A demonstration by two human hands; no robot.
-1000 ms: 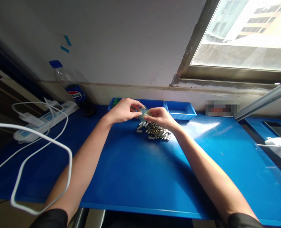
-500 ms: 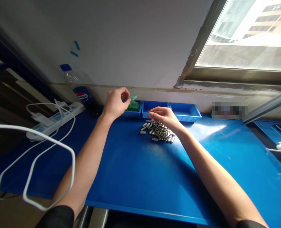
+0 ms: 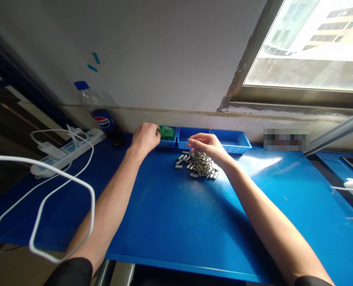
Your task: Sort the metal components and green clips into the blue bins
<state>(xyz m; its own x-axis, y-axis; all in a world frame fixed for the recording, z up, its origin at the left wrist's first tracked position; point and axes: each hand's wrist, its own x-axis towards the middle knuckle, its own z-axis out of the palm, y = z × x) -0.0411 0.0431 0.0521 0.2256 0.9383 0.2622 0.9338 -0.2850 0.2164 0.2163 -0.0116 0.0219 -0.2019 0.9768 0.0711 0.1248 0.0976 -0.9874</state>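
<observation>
Two dark sleeves [image 3: 70, 274] are running off the bottom edge. Small metal parts [image 3: 202, 165] are lying heaped on the blue table [image 3: 164, 222]. Above them, the right hand [image 3: 208, 145] is curling narrowly; I cannot tell whether it is holding anything. The left hand [image 3: 146, 137] is covering part of the left bin [image 3: 168, 144], beside green packaging [image 3: 166, 132]; its fingertips are hiding, so I am leaving its grip undetermined. Pixelation [image 3: 286, 140] is masking something near the wall [image 3: 164, 51].

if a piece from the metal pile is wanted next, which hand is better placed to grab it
Right, most likely: the right hand is at the far edge of the metal pile, while the left hand is farther off, at the leftmost blue bin, beside the green plastic.
</observation>
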